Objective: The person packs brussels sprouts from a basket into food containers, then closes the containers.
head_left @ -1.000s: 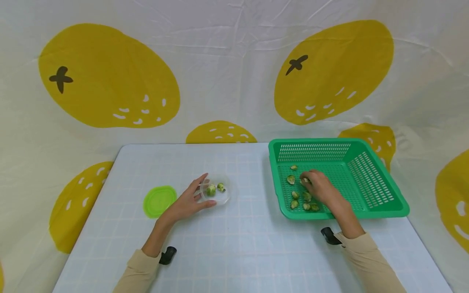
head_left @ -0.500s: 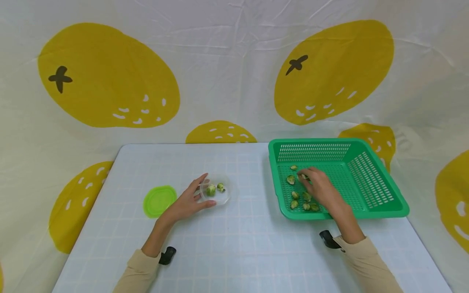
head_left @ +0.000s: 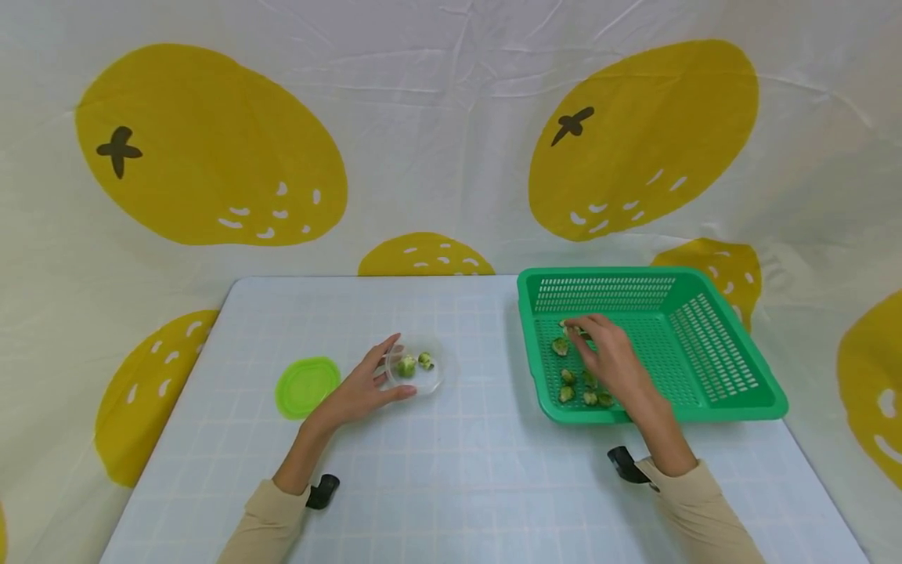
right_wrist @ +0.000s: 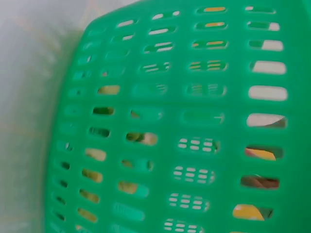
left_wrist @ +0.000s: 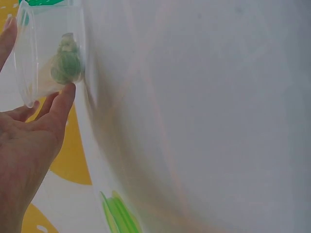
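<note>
My left hand [head_left: 362, 388] holds a small clear plastic container [head_left: 431, 382] from its left side, thumb and fingers around its wall. Two Brussels sprouts, a larger one [head_left: 405, 366] and a smaller one [head_left: 426, 360], lie inside. In the left wrist view the fingertips touch the container [left_wrist: 43, 29] near its base. My right hand [head_left: 611, 362] is inside the green plastic basket [head_left: 712, 376], pinching a Brussels sprout [head_left: 569, 330] mostly covered by the fingertips. Several more Brussels sprouts [head_left: 560, 346] lie on the basket's left half. The basket wall [right_wrist: 160, 107] fills the right wrist view and hides most of that hand.
A bright green lid [head_left: 307, 388] lies on the table [head_left: 451, 486], left of the container. The basket stands at the back right, close to the table's edge. Behind the table hangs a white sheet [head_left: 437, 141] printed with yellow fruit shapes.
My right hand has moved up and left inside the basket, toward the farthest sprout, a small sprout between its fingertips. The left hand and the container have stayed in place.
</note>
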A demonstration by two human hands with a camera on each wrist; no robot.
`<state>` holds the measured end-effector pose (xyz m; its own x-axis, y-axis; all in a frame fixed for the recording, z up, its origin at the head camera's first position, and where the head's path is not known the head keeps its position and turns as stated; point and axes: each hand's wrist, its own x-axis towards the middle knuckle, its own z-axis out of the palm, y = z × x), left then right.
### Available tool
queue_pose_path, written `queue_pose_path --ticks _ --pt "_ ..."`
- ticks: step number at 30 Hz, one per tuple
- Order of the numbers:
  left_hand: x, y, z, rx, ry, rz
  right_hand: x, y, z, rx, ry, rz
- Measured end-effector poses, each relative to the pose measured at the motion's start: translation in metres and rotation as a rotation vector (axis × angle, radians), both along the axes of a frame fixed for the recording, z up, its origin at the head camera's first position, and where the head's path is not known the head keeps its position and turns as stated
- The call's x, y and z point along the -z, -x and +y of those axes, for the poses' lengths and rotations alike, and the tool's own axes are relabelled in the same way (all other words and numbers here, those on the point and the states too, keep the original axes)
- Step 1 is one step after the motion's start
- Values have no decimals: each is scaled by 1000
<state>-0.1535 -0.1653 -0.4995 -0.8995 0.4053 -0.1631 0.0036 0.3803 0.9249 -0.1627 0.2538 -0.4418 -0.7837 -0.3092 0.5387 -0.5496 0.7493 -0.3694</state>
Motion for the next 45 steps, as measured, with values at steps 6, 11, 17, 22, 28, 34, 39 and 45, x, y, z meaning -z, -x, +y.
queue_pose_path --ticks 6,11,17,22,28,34,39,45 --pt "-1 -2 0 -2 2 3 -2 2 -8 -18 48 68" --pt "-2 -2 0 -5 7 1 -5 2 -15 -5 87 59" --pt "-3 -3 0 -11 10 -12 -9 2 -24 1 143 51" --pt "-4 -3 1 -7 4 -10 -12 1 -33 -9 185 62" --pt "-3 -2 1 -5 4 -7 -16 0 -45 -22 211 67" --pt "-1 -1 1 -3 8 -12 -18 0 -58 -30 247 27" --pt "-1 -2 1 -5 -2 -14 -19 0 -69 -52 270 -5" --pt "-3 -2 1 -9 2 -17 -19 1 -83 -84 307 -22"
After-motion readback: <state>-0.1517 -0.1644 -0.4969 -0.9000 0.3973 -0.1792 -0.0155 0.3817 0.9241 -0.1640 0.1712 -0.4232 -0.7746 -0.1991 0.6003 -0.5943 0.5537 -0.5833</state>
